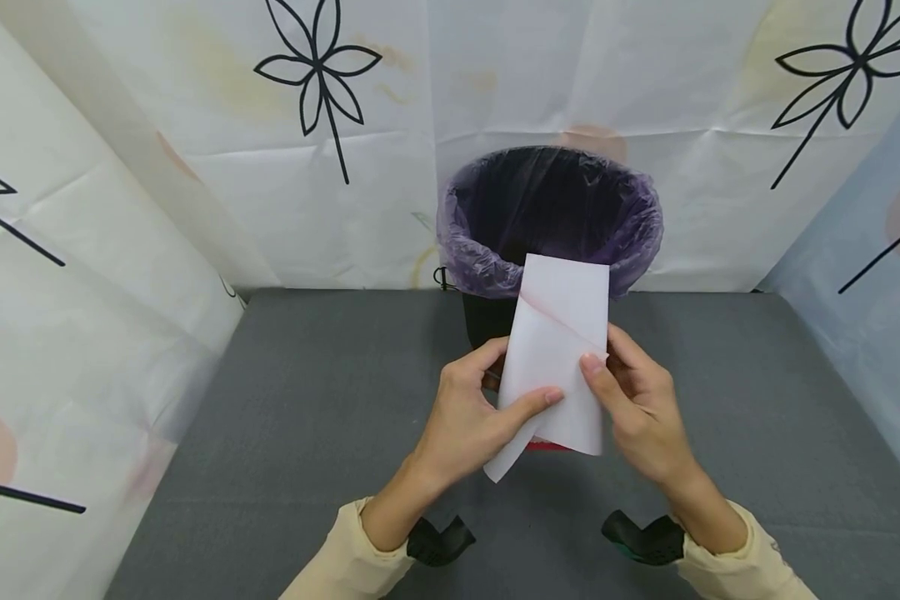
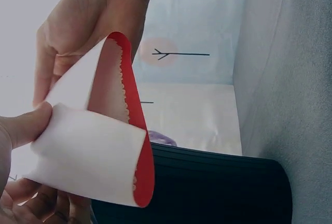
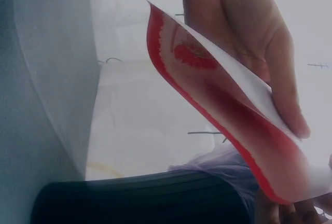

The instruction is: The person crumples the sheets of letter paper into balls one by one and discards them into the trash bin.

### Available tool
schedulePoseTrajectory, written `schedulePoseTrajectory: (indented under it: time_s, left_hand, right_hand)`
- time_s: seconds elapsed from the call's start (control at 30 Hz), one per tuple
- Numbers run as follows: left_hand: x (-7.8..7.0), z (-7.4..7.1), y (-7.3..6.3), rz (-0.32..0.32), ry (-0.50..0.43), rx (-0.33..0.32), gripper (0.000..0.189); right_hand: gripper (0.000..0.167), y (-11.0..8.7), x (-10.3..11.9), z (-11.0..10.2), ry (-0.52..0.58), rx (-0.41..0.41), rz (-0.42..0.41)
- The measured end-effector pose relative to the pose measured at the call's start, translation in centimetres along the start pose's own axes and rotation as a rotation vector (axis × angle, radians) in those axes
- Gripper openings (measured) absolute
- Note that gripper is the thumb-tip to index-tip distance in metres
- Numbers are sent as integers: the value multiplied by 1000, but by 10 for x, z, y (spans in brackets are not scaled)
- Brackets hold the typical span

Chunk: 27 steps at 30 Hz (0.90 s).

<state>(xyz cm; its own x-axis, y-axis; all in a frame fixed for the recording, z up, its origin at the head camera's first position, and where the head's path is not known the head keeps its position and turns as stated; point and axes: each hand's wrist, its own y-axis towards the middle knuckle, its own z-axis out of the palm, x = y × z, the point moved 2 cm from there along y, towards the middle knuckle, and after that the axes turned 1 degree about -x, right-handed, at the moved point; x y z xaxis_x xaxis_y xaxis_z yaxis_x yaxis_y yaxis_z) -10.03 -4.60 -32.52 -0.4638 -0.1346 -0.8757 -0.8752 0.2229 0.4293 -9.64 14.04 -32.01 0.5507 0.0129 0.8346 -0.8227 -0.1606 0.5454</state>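
Both hands hold a sheet of paper [image 1: 562,317], folded over on itself with its plain white side outward. My left hand [image 1: 461,417] grips its left side, thumb flat across the front and fingers behind, mostly hidden. At the right edge my right hand [image 1: 637,408] pinches the sheet between thumb and fingers. A slanted flap edge crosses the upper front. From below, in the left wrist view, the folds stand loosely apart and a red border [image 2: 136,99] with a scalloped line shows inside. A red printed motif [image 3: 197,55] appears on the inner face in the right wrist view.
Behind the paper stands a black bin [image 1: 487,319] lined with a purple plastic bag [image 1: 480,271], against the back cloth. The grey table surface [image 1: 330,400] spreads around the hands. White cloth walls [image 1: 390,208] with black flower drawings enclose the back and sides.
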Motion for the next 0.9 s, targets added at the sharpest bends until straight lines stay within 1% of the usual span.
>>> schedulePoseTrajectory:
  time_s: [0.07,0.17,0.27,0.33,0.5,0.67,0.77,0.9]
  left_hand:
    - [0,-1,1,4,1,16,46]
    - [0,-3,2,-2,-16,67,43]
    - [0,-7,4,-34,-61,110,34]
    - [-1,-9,5,-62,-90,124,28]
    - [-2,-12,8,-108,-155,113,20]
    - [-2,-12,9,-127,-206,96,14]
    - [-2,-13,9,-130,-232,105,12]
    - [-1,-14,10,-134,-271,131,12]
  right_hand:
    - [42,1,-1,-1,24,-15,-12]
    - [42,2,-1,-3,35,-27,-15]
    - [42,2,-1,-3,35,-25,-11]
    - [42,3,-1,-3,38,-15,-11]
    - [41,3,1,-4,17,26,-11]
    - [39,2,2,-6,11,41,11]
    - [39,3,3,-9,29,52,17]
    - [37,5,2,-12,88,81,1]
